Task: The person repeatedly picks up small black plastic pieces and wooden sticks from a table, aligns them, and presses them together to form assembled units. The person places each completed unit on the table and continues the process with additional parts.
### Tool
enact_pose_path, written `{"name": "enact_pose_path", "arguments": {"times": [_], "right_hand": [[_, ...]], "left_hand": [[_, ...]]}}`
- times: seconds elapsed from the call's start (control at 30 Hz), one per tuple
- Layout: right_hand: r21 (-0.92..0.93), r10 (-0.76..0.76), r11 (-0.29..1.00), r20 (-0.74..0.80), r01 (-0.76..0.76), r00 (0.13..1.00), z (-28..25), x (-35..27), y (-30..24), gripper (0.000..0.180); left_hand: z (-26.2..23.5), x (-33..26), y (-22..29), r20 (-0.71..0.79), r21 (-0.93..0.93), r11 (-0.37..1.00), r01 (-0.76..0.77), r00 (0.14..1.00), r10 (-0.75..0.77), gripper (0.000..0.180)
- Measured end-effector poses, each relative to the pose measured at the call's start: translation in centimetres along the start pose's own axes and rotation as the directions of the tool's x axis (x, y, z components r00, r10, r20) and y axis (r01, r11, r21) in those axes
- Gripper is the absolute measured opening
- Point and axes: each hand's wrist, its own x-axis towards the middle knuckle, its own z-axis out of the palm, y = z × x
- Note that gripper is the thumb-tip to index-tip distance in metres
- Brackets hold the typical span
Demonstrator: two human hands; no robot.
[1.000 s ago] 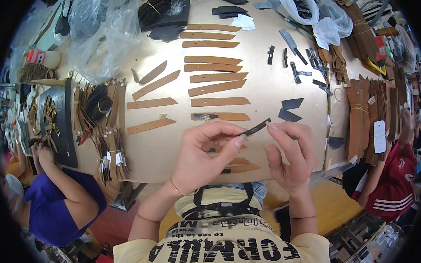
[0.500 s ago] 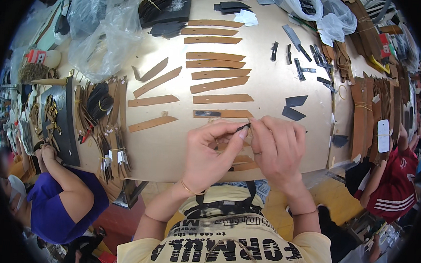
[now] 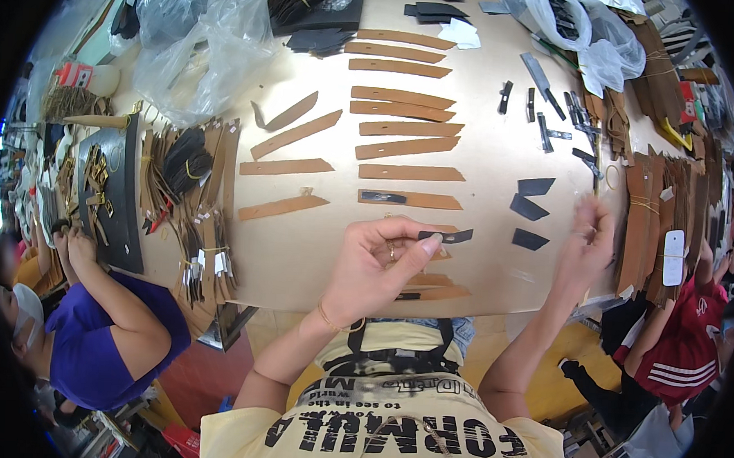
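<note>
Between thumb and fingers, my left hand (image 3: pixel 375 260) pinches a short black strip (image 3: pixel 458 235) with a small slot in it, above the near part of the table. Off to the right, my right hand (image 3: pixel 589 239) is raised near the table's right side, its fingers smeared by motion. Just beyond my left hand lies a brown leather strap (image 3: pixel 434 201) with a dark piece on its left end. Farther back, several like brown straps (image 3: pixel 410 172) lie in a column, each with one slanted end. More straps are partly hidden under my left hand.
Black angled pieces (image 3: pixel 532 207) and small black strips (image 3: pixel 546 132) lie on the right. Bundled brown straps (image 3: pixel 640 212) hang over the right edge. Other brown straps (image 3: pixel 288 167), a bundle (image 3: pixel 207 222) and plastic bags (image 3: pixel 219 55) are at left. People sit at both sides.
My right hand has left the black strip and swung out to the right. My left hand still holds the strip, now more exposed. The whole view has shifted slightly.
</note>
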Motion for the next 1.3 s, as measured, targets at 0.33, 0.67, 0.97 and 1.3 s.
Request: {"name": "enact_pose_path", "arguments": {"times": [0.33, 0.67, 0.97, 1.3], "right_hand": [[0.525, -0.266, 0.812, 0.724, -0.257, 0.637, 6.4, -6.7, -4.9, 0.017], [0.401, -0.248, 0.916, 0.599, -0.018, 0.762, 11.2, -5.0, -6.2, 0.019], [0.313, -0.145, 0.946, 0.633, -0.08, 0.761, 12.0, -5.2, -6.4, 0.022], [0.26, -0.09, 0.962, 0.596, -0.086, 0.798, 12.4, -5.3, -6.9, 0.032]], "left_hand": [[-2.6, -0.6, -1.0, -0.233, 0.371, 0.928, -0.044, 0.962, 0.139, 0.012], [-4.2, 3.5, -0.4, -0.31, 0.761, 0.643, -0.086, 0.823, 0.477, 0.009], [-4.3, 4.4, -0.4, -0.371, 0.858, 0.502, 0.107, 0.806, 0.461, 0.007], [-4.5, 4.3, -0.1, -0.364, 0.858, 0.5, 0.12, 0.828, 0.425, 0.009]]}}
